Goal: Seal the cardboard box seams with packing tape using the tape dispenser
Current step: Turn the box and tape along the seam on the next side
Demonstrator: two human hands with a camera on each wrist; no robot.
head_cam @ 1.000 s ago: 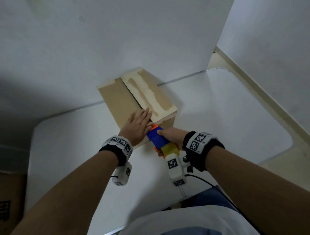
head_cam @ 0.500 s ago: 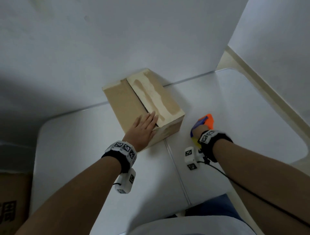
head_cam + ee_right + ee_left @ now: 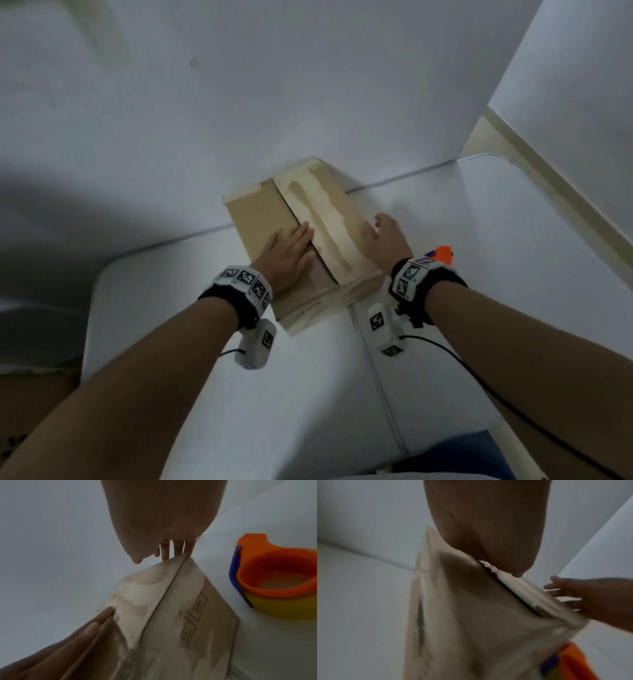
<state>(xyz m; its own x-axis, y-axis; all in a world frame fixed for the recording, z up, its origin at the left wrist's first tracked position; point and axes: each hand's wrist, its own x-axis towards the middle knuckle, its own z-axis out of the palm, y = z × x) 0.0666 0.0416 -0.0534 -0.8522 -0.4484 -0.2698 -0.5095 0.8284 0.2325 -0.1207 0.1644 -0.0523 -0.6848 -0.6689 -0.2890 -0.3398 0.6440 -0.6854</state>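
Both hands, left [image 3: 286,255] and right [image 3: 385,236], pressed straight fingers on the brown cardboard box [image 3: 301,240]; uneven pressure risked reopening its untaped centre seam [image 3: 305,236].

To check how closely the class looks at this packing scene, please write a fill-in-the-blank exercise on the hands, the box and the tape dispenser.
1. The left hand lies flat on the cardboard ____.
2. The tape dispenser stands on the ____, held by neither hand.
3. The right hand reaches the box's ____ edge.
4. The seam between the flaps shows as a dark ____.

Missing words: box; table; right; gap
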